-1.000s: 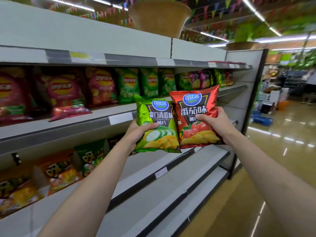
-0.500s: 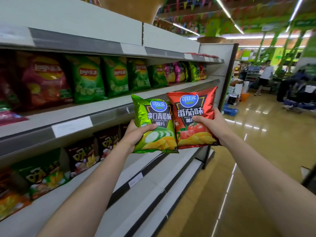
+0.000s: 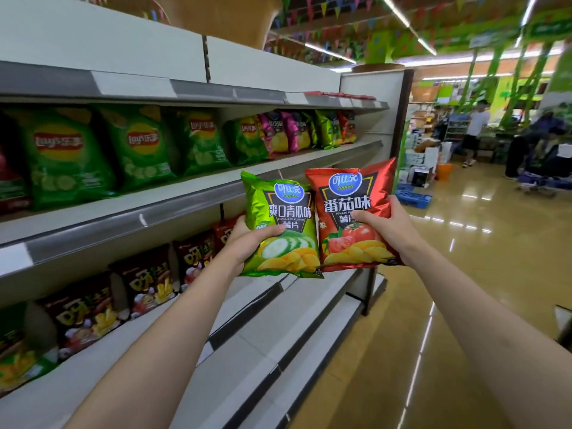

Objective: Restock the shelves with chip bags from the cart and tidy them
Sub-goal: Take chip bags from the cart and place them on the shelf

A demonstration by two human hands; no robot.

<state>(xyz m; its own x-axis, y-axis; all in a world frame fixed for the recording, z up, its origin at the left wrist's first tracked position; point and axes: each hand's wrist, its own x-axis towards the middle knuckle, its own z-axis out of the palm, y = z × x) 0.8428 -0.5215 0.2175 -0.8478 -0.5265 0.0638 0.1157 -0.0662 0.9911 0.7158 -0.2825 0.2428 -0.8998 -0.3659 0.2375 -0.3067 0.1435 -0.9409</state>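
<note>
Green foil and red foil, 1 bag of each, ride at chest height down a supermarket aisle: the left hand [image 3: 247,243] curls its fingers behind the green cucumber bag [image 3: 280,226] with the thumb pinching the front, and the right hand [image 3: 388,230] grips the red tomato bag [image 3: 351,215] the same way, thumb across the label. The 2 bags touch edge to edge, upright, between the 2 thumbs.

Compared with 1 second ago, the shelving has slid past: the pink bags that sat beyond the left fingers are almost out of view, green Lay's bags [image 3: 136,147] now fill that stretch of the upper stocked shelf [image 3: 185,193], and the end panel [image 3: 371,106] of the unit stands much nearer, just above the right fingertips. The grip on both bags looks unchanged. That likely means the carrier is walking toward the far end of the run, where small bags in matching green and red [image 3: 335,128] sit beyond the fingertips, probably the slot for these 2.

Counted: 4 green Lay's bags face out on that shelf; below the left wrist, about 4 dark snack bags [image 3: 148,283] show clearly, more blurring off behind. No cart is in view.
</note>
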